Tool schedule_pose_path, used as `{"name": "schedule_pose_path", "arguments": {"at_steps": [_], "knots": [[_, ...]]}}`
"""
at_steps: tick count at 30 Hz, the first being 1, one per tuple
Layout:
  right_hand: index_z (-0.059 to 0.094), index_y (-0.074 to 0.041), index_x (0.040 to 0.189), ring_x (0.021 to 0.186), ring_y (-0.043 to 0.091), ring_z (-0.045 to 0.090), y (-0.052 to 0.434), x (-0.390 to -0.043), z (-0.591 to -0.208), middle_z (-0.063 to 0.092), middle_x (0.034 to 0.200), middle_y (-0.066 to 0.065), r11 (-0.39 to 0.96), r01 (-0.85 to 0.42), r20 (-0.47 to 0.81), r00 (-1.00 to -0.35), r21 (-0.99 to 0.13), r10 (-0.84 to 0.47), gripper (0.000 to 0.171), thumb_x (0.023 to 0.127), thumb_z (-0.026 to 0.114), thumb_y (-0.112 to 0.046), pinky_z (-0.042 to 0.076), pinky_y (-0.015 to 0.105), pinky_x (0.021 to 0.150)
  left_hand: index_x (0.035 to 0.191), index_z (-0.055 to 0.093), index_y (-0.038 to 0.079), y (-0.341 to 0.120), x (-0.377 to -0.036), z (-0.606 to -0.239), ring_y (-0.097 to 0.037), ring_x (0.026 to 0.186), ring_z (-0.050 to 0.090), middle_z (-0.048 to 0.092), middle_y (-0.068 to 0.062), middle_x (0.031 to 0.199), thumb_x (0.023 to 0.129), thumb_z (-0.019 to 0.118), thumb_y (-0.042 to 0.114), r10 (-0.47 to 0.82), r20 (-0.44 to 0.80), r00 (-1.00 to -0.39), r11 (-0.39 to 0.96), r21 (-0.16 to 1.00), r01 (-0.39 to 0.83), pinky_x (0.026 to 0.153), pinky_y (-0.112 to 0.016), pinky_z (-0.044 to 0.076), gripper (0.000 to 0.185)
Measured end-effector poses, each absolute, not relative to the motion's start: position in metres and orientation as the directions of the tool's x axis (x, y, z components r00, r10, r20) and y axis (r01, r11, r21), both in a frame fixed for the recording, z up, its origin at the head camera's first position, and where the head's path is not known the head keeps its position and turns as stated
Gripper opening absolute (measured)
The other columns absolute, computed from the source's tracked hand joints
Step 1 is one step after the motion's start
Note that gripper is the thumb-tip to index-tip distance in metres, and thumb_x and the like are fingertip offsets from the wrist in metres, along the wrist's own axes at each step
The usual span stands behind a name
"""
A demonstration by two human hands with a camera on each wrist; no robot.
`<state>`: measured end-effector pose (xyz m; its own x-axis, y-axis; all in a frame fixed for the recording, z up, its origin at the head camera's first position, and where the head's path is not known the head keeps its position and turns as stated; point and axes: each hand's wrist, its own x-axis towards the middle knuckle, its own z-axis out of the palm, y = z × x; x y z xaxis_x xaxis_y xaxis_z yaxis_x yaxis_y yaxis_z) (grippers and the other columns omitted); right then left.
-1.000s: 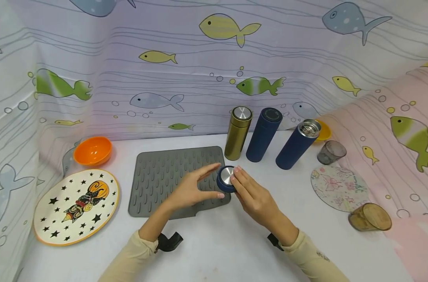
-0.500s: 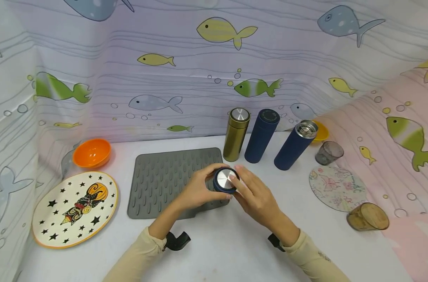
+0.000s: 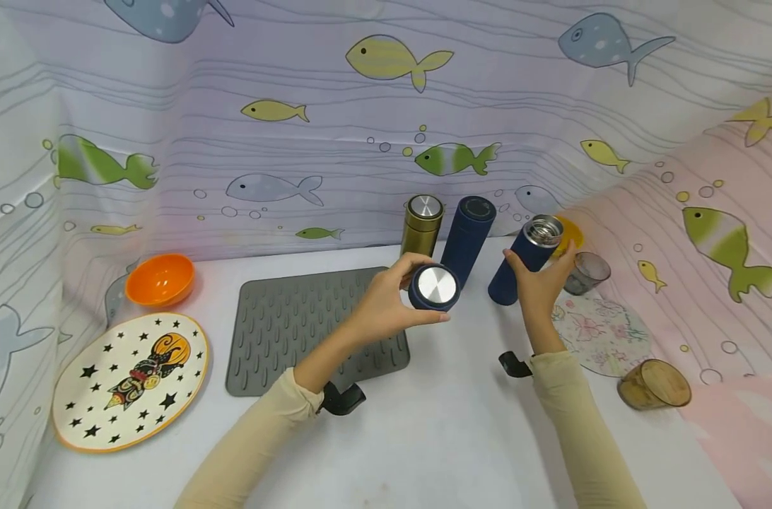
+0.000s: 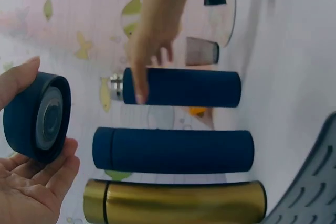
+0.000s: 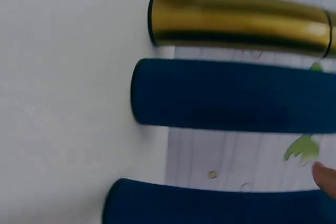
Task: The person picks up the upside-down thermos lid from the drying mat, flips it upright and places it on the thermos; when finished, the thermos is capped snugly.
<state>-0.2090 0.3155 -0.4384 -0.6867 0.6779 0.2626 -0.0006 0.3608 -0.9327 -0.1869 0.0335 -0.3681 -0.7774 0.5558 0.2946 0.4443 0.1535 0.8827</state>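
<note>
A navy flask lid [image 3: 437, 285] with a silver top is held between the thumb and fingers of my left hand [image 3: 382, 304]. In the left wrist view the lid's hollow underside shows. To the right, an uncapped navy flask [image 3: 505, 283] stands upright, its bare steel neck exposed. My right hand [image 3: 541, 291] is spread around its upper part, thumb on the left and fingers on the right. In the right wrist view the thumb [image 5: 326, 179] lies just beyond the flask's side. A capped navy flask [image 3: 470, 237] and a gold flask [image 3: 420, 230] stand behind the lid.
A grey drying mat [image 3: 265, 332] lies left of centre. Further left are an orange bowl [image 3: 160, 279] and an oval plate [image 3: 189, 382]. On the right sit a yellow bowl [image 3: 570, 237], a grey glass [image 3: 589, 272], a patterned round board [image 3: 605, 339] and an amber glass [image 3: 653, 385].
My right hand has let go of the lid and moved right and away to the uncapped flask. My left hand has carried the lid up and right, in front of the gold flask.
</note>
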Motion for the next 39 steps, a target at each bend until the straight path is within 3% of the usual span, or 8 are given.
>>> {"name": "schedule_pose_path", "arguments": {"at_steps": [2, 5, 12, 20, 27, 32, 39], "knots": [[0.023, -0.016, 0.155, 0.146, 0.021, 0.032, 0.321, -0.215, -0.446, 0.032, 0.158, 0.007, 0.283, 0.060, 0.156, -0.718, -0.957, 0.679, 0.098, 0.080, 0.082, -0.036, 0.023, 0.034, 0.122, 0.132, 0.050, 0.010, 0.039, -0.189, -0.366, -0.019, 0.120, 0.059, 0.061, -0.004, 0.128, 0.072, 0.089, 0.016, 0.552, 0.310, -0.774, 0.127, 0.886, 0.446, 0.106, -0.036, 0.047, 0.072], [0.033, -0.016, 0.151, 0.140, 0.025, 0.044, 0.319, -0.212, -0.451, 0.044, 0.152, 0.007, 0.242, 0.088, 0.103, -0.730, -0.966, 0.676, 0.086, 0.082, 0.081, -0.031, 0.033, 0.040, 0.118, 0.133, 0.049, 0.007, 0.046, -0.190, -0.362, -0.020, 0.121, 0.059, 0.060, -0.008, 0.129, 0.073, 0.089, 0.012, 0.522, 0.347, -0.779, 0.077, 0.891, 0.448, 0.107, -0.034, 0.047, 0.072], [0.049, -0.005, 0.139, 0.119, 0.031, 0.059, 0.273, -0.165, -0.446, 0.059, 0.134, 0.013, 0.399, -0.085, 0.318, -0.761, -0.913, 0.566, 0.074, 0.077, 0.086, -0.022, 0.047, 0.049, 0.099, 0.133, 0.049, 0.003, 0.055, -0.188, -0.354, -0.020, 0.116, 0.062, 0.063, -0.011, 0.125, 0.072, 0.089, 0.010, 0.433, 0.425, -0.795, 0.031, 0.874, 0.484, 0.102, -0.028, 0.049, 0.073], [0.054, -0.006, 0.136, 0.111, 0.021, 0.062, 0.217, -0.123, -0.439, 0.064, 0.126, 0.009, 0.401, -0.202, 0.365, -0.847, -0.893, 0.387, 0.069, 0.076, 0.087, -0.013, 0.052, 0.042, 0.091, 0.132, 0.049, 0.002, 0.065, -0.183, -0.353, -0.021, 0.116, 0.063, 0.063, -0.012, 0.124, 0.073, 0.087, 0.008, 0.465, 0.419, -0.780, -0.009, 0.883, 0.469, 0.104, -0.029, 0.048, 0.070], [0.055, -0.006, 0.129, 0.116, 0.032, 0.062, 0.205, -0.118, -0.454, 0.064, 0.126, 0.012, 0.376, -0.178, 0.323, -0.873, -0.909, 0.366, 0.062, 0.076, 0.086, -0.012, 0.050, 0.056, 0.096, 0.133, 0.049, 0.004, 0.074, -0.185, -0.362, -0.019, 0.118, 0.061, 0.063, -0.009, 0.125, 0.074, 0.088, 0.014, 0.501, 0.389, -0.773, 0.042, 0.882, 0.470, 0.107, -0.029, 0.045, 0.071], [0.055, -0.004, 0.123, 0.118, 0.035, 0.060, 0.202, -0.117, -0.454, 0.064, 0.125, 0.016, 0.373, -0.150, 0.298, -0.876, -0.916, 0.379, 0.055, 0.077, 0.086, -0.009, 0.048, 0.056, 0.099, 0.133, 0.050, 0.006, 0.080, -0.185, -0.373, -0.017, 0.115, 0.062, 0.066, -0.007, 0.120, 0.075, 0.088, 0.017, 0.507, 0.388, -0.769, 0.074, 0.870, 0.488, 0.102, -0.034, 0.049, 0.071], [0.052, 0.006, 0.127, 0.118, 0.044, 0.059, 0.192, -0.111, -0.428, 0.062, 0.123, 0.027, 0.390, -0.172, 0.326, -0.869, -0.905, 0.373, 0.058, 0.077, 0.082, 0.000, 0.048, 0.060, 0.098, 0.136, 0.049, 0.009, 0.082, -0.187, -0.387, -0.017, 0.115, 0.062, 0.067, -0.006, 0.120, 0.075, 0.088, 0.024, 0.505, 0.378, -0.776, 0.122, 0.859, 0.497, 0.100, -0.037, 0.050, 0.073]]}}
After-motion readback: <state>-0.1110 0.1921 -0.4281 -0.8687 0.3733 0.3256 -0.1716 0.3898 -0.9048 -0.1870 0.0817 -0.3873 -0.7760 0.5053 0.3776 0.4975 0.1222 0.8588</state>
